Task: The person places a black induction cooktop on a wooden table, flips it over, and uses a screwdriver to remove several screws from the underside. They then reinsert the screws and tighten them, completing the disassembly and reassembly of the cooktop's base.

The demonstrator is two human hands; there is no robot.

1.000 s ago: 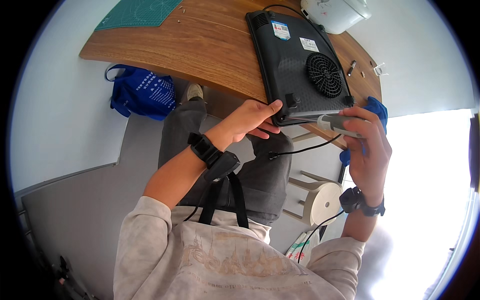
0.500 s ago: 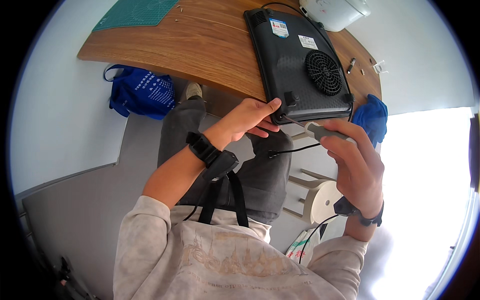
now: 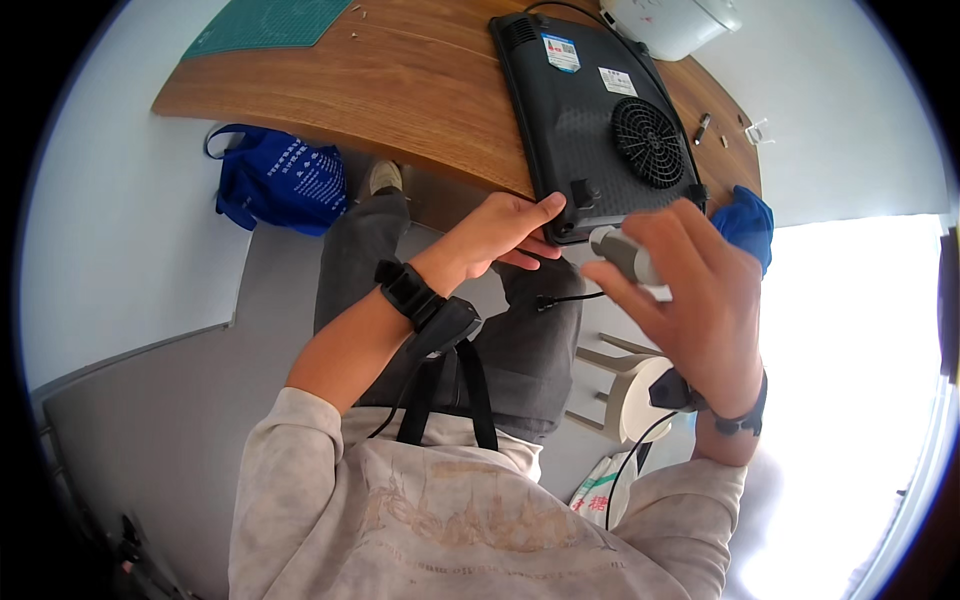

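Left to right, then: the green cutting mat point(image 3: 265, 28) on the wooden surface point(image 3: 420, 90) and the blue bag point(image 3: 285, 182) below its edge are just background.

Next is my left hand point(image 3: 497, 232) on the near corner of the flat black appliance point(image 3: 565, 140), which lies underside up on the surface with its fan grille point(image 3: 647, 142) showing. That grip is a pinch, thumb on top of the corner and fingers tucked under. Hasn't really shifted in the last second, so I'd call that corner pretty steady.

The actual change is just right of there. Half a second ago you could see the shaft of my grey-handled screwdriver point(image 3: 625, 257) reaching to that corner. Now I can't make the shaft out at all. The handle has swung left and tips more steeply, and my right hand point(image 3: 705, 310) has rolled over with it, a bit blurry. That grip is wrapped around the handle, fingers over and thumb below. My read: I'm re-angling or twisting at the same corner, not moving elsewhere, but no idea if the tip is touching.

Farther right, the blue cloth point(image 3: 745, 222) hasn't really moved.
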